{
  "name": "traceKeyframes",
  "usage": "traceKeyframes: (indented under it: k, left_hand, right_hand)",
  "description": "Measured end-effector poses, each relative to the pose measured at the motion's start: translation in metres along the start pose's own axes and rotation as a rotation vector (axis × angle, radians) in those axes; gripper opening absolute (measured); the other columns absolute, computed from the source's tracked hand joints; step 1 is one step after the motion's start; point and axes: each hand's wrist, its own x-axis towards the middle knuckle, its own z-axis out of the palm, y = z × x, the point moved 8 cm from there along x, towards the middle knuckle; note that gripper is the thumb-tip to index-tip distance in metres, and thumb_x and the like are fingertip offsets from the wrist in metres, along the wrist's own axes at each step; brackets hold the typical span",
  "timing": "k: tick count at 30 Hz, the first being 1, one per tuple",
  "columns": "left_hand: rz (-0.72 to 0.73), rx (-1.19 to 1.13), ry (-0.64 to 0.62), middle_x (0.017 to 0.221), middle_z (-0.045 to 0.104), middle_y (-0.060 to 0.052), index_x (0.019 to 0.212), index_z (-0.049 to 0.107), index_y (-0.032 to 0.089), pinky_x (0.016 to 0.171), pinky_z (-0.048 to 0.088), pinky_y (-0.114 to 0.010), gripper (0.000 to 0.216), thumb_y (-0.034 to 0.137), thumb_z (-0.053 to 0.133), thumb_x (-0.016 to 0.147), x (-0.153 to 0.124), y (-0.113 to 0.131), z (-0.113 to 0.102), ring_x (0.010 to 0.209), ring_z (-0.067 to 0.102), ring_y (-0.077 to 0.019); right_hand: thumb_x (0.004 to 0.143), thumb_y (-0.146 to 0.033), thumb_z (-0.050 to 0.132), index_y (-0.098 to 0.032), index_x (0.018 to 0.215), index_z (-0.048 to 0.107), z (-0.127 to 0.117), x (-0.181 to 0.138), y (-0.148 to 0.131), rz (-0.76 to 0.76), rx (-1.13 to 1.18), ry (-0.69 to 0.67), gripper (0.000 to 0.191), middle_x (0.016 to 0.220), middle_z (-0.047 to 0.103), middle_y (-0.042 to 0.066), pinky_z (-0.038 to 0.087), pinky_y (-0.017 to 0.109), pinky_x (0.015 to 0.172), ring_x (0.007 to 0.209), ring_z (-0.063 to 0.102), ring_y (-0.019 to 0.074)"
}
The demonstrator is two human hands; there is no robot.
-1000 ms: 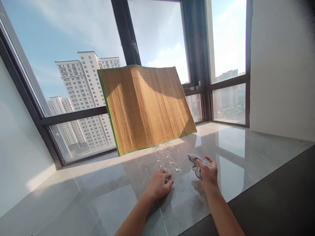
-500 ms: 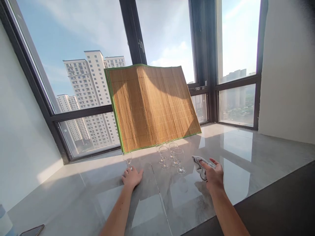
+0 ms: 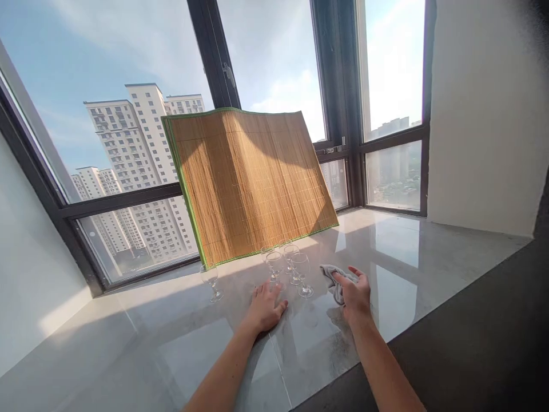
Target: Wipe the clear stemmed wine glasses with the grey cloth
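Observation:
My left hand (image 3: 266,306) lies open on the glossy stone counter (image 3: 180,343), fingers stretched toward a cluster of small clear stemmed glasses (image 3: 288,266) just beyond its fingertips. One more stemmed glass (image 3: 211,281) stands alone to the left, apart from the hand. My right hand (image 3: 354,294) rests at the right of the cluster, fingers closed on a crumpled grey cloth (image 3: 332,279) that lies on the counter.
A bamboo mat with a green edge (image 3: 249,183) leans against the dark window frame behind the glasses. A white wall (image 3: 480,114) stands at the right. The counter's dark front edge (image 3: 472,332) runs diagonally at lower right.
My left hand carried one glass away from the cluster, set it down at the left, let go, and came back toward the cluster. My right hand stayed on the cloth.

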Motion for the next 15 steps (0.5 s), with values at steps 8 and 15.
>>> traceKeyframes:
  k: [8,15]
  left_hand:
    - [0.005,-0.030,-0.103,0.148,0.046,-0.006,0.139,0.051,0.031,0.116,0.023,-0.049,0.056,0.053,0.045,0.088,-0.011,0.010,-0.001,0.139,0.036,-0.0290]
    - [0.006,-0.026,-0.119,0.146,0.050,-0.003,0.136,0.052,0.035,0.119,0.016,-0.048,0.053,0.046,0.055,0.085,-0.094,-0.025,-0.030,0.138,0.038,-0.0275]
  right_hand:
    - [0.046,-0.036,0.085,-0.018,0.116,0.051,-0.002,0.001,0.003,0.013,-0.010,0.003,0.081,0.079,0.064,0.002,0.049,0.028,0.053,0.065,0.061,0.0186]
    - [0.047,-0.038,0.086,-0.018,0.117,0.052,-0.004,0.007,0.011,0.009,-0.019,0.009,0.081,0.082,0.064,0.003,0.050,0.029,0.056,0.067,0.060,0.0185]
